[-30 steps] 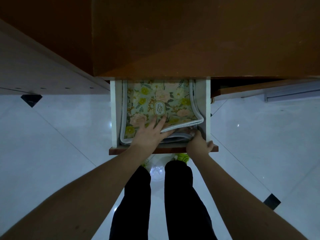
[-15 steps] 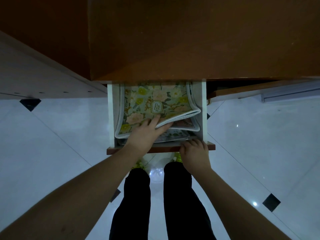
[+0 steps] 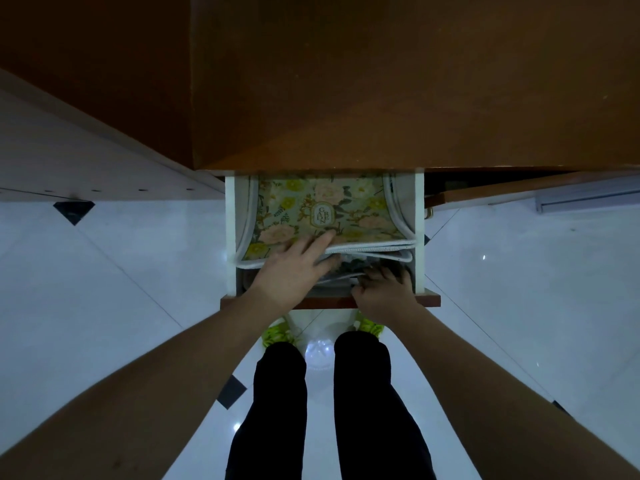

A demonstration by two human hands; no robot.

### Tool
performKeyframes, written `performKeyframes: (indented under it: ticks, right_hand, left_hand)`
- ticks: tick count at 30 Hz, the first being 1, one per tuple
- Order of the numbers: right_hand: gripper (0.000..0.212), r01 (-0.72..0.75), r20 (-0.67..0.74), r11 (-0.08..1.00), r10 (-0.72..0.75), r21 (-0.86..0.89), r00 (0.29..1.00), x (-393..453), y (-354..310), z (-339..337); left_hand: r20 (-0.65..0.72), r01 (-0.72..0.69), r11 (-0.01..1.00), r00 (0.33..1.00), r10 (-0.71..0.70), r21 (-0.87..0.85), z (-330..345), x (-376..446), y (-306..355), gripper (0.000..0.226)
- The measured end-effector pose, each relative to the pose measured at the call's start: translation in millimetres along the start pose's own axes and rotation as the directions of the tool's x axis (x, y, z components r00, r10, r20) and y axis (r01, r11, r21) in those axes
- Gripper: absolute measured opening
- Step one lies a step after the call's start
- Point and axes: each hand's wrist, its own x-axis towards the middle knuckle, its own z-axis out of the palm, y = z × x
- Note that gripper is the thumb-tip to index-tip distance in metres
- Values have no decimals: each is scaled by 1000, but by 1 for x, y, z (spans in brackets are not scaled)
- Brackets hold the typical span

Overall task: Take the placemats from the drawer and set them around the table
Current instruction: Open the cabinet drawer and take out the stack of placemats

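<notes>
A white drawer (image 3: 419,233) with a brown front stands pulled out below the brown table (image 3: 381,81). Inside lies a stack of floral placemats (image 3: 311,209) with white piping, bowed upward. My left hand (image 3: 289,271) grips the stack's near edge, fingers over the top mat and thumb hidden beneath. My right hand (image 3: 384,292) reaches into the drawer's near right corner under the raised stack; its fingertips are hidden among the lower mats.
My legs in black trousers (image 3: 280,410) and green slippers (image 3: 277,334) stand just before the drawer. Glossy white floor tiles with small black diamonds (image 3: 73,211) spread on both sides. A brown panel (image 3: 519,192) juts out at the right.
My left hand has lifted the stack's near edge higher. My right hand has moved from the drawer front into the drawer, beneath the raised mats.
</notes>
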Motion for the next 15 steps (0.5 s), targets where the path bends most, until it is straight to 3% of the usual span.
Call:
performKeyframes:
  ticks: [2, 5, 9, 12, 15]
  right_hand:
    - [89, 14, -137, 1000, -10, 28, 990, -6, 0, 7]
    - [56, 32, -322, 999, -39, -26, 946, -19, 0, 14]
    - [49, 26, -486, 999, -37, -31, 873, -34, 0, 17]
    - [51, 16, -517, 999, -40, -50, 855, -40, -1, 14]
    - [53, 16, -513, 998, -47, -64, 857, -40, -1, 16]
  left_hand:
    - [-21, 28, 999, 999, -27, 31, 2, -1, 2, 65]
    - [-41, 52, 998, 998, -51, 37, 8, -2, 5, 62]
    - [12, 96, 995, 995, -96, 23, 14, -3, 8, 55]
    - [65, 131, 991, 989, -130, -21, 11, -4, 12, 58]
    - [78, 129, 992, 989, -127, -20, 6, -6, 10, 78]
